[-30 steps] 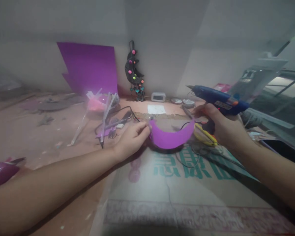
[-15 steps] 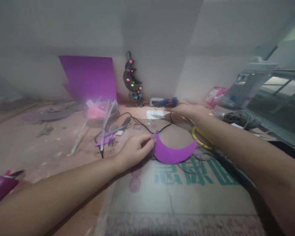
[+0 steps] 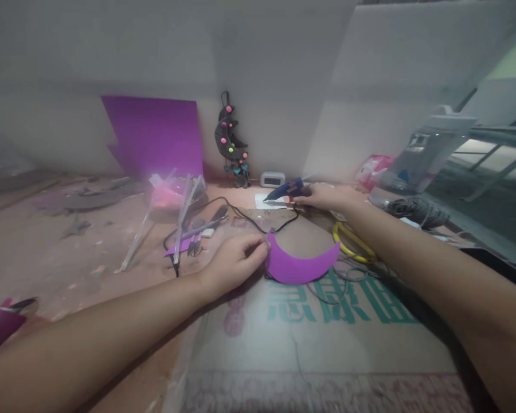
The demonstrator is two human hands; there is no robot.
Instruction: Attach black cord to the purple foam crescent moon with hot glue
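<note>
Forward reaches the right hand (image 3: 320,198), gripping a blue glue gun (image 3: 289,188).
Nearer, the curled left hand (image 3: 234,261) pinches a purple crescent cutout (image 3: 298,269).

Thin flat purple crescent (image 3: 301,270) in the left hand (image 3: 234,261), blue glue gun (image 3: 289,189) in the right hand (image 3: 320,196)
Left's pinching the crescent by its left end, above a green-lettered brown cardboard sheet (image 3: 327,347). Right's reaching out with the gun, nozzle over a small white rectangular sheet (image 3: 260,198), can't tell if they touch. Up against the grey wall (image 3: 275,74): a bobble-studded black crescent ornament (image 3: 226,135) and a big purple sheet (image 3: 159,135).
</note>
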